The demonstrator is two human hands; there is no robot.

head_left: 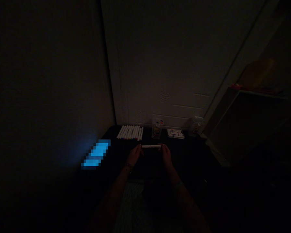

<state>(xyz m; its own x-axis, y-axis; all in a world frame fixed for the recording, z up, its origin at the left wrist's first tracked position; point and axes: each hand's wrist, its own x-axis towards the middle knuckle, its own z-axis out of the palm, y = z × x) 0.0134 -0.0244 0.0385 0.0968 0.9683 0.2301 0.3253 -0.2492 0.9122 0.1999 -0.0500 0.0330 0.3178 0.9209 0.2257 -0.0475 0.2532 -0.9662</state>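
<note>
A white marker pen (151,146) lies level between my two hands, above the dark table. My left hand (135,154) is closed on its left end. At the right end, the fingers of my right hand (167,155) pinch the tip. Just beyond, a row of white markers (130,132) rests side by side at the back of the table. Behind the held marker stands a clear plastic case (156,129) with a couple of markers in it. The room is very dim, so finger details are hard to see.
A flat white pack (176,133) lies at the back right, beside a clear container (196,125). A glowing blue, pixelated screen (96,154) is at the left. The wall (145,64) rises behind the table (150,165). To the right stands a dark cabinet (242,126).
</note>
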